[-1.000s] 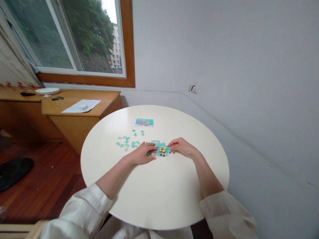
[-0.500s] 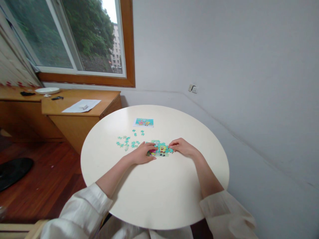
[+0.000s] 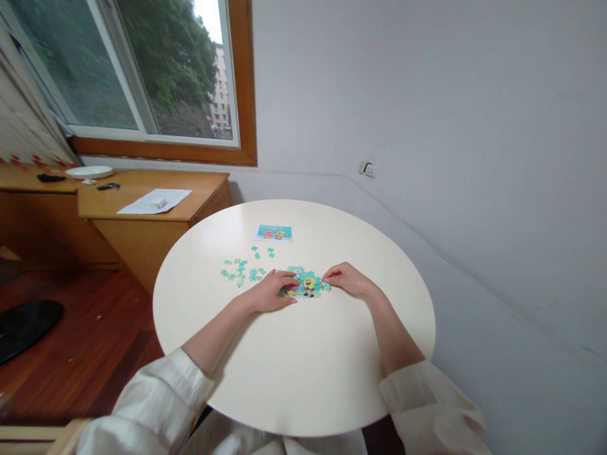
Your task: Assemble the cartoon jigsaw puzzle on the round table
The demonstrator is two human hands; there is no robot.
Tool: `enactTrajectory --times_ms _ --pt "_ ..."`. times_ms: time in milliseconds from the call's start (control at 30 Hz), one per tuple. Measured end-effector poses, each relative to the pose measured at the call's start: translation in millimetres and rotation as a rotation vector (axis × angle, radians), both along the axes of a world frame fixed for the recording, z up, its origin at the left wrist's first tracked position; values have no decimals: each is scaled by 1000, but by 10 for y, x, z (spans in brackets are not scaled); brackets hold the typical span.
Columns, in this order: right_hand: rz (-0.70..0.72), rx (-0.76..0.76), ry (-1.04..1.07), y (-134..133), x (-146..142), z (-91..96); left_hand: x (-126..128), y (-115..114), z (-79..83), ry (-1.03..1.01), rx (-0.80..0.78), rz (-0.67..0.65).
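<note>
A partly joined jigsaw puzzle [image 3: 310, 286] with cartoon figures on a turquoise ground lies flat on the round table. My left hand [image 3: 270, 293] rests over its left part, fingers stretched apart and hiding some of the picture. At the puzzle's right edge, my right hand [image 3: 349, 279] pinches a small turquoise puzzle piece [image 3: 327, 285] between thumb and fingertips. Whether that piece interlocks with its neighbours is too small to tell. Several loose puzzle pieces [image 3: 241, 270] are scattered left of and beyond my left hand.
Behind the pieces lies a picture card [image 3: 274, 233] with the same cartoon figures. The round white table [image 3: 294, 366] reaches close to the wall on the right. A wooden desk [image 3: 142, 234] with paper [image 3: 154, 201] and a white plate [image 3: 90, 172] stands at the left.
My right fingertips have shifted very slightly right at the puzzle's edge, still pinching. My left hand stays in place.
</note>
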State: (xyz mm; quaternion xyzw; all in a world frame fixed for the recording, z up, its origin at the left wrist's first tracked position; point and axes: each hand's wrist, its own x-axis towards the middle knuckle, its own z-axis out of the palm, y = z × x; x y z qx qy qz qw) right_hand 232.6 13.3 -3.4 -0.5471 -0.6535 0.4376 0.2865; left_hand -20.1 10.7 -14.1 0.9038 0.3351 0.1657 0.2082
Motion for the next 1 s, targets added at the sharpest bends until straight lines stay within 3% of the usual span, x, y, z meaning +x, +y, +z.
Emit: enactTrajectory --times_ms 1000 --pt "17 86 -166 35 -35 -79 4 -3 9 22 17 -5"
